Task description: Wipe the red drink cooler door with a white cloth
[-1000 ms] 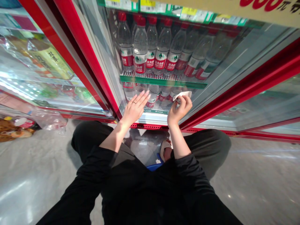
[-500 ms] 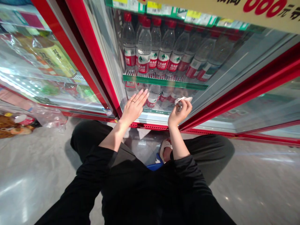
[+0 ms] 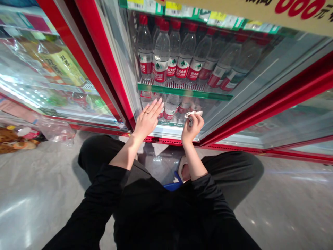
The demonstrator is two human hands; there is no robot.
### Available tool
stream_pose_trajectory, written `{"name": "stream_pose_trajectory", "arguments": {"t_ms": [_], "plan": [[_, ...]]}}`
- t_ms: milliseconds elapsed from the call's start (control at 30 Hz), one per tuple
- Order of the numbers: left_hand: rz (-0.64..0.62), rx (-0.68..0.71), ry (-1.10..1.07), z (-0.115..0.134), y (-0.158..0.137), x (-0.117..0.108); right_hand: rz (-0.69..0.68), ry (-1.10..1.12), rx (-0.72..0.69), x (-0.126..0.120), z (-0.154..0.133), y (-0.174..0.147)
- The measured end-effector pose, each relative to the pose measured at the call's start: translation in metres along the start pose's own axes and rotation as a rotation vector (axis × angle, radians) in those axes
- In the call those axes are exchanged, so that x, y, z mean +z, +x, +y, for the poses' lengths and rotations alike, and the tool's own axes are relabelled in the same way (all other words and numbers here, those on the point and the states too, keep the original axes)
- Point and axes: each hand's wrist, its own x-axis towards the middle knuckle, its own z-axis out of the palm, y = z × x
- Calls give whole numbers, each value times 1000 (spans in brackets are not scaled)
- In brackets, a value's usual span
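My left hand [image 3: 148, 118] lies flat with its fingers stretched out, at the lower left of the glass door of a drinks fridge; a ring shows on one finger. In my right hand [image 3: 191, 129] a crumpled white tissue [image 3: 194, 114] is gripped, held at the lower right part of the same glass. Whether the tissue touches the glass is hard to tell. Behind the glass, red-capped water bottles [image 3: 161, 52] stand on a shelf with a green front strip [image 3: 184, 92]. More bottles [image 3: 171, 106] stand on the lower shelf, partly covered by my hands.
Red door frames [image 3: 104, 59] run along both sides. A neighbouring fridge at left holds yellow-labelled bottles [image 3: 62, 66]. Clear plastic wrap [image 3: 56, 128] and a bottle lie on the grey floor at left. Something blue [image 3: 173, 185] shows between my legs. A printed sign [image 3: 291, 14] hangs at upper right.
My right hand has moved left with the tissue, closer to my left hand. The left hand stays in nearly the same place, still flat.
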Motion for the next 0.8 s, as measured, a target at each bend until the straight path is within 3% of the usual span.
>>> {"name": "stream_pose_trajectory", "arguments": {"t_ms": [133,367,600,800], "plan": [[-54,-28,-28,1,0,-1,14,-28,-55,14,-19,13],[8,-33,-39,4,-2,-2,-172,2,-190,25,-32,-7],[6,-33,-42,9,-5,0,64,23,-111,21,-29,10],[47,-66,-47,2,-5,-1,-147,105,-180,44,-44,3]]}}
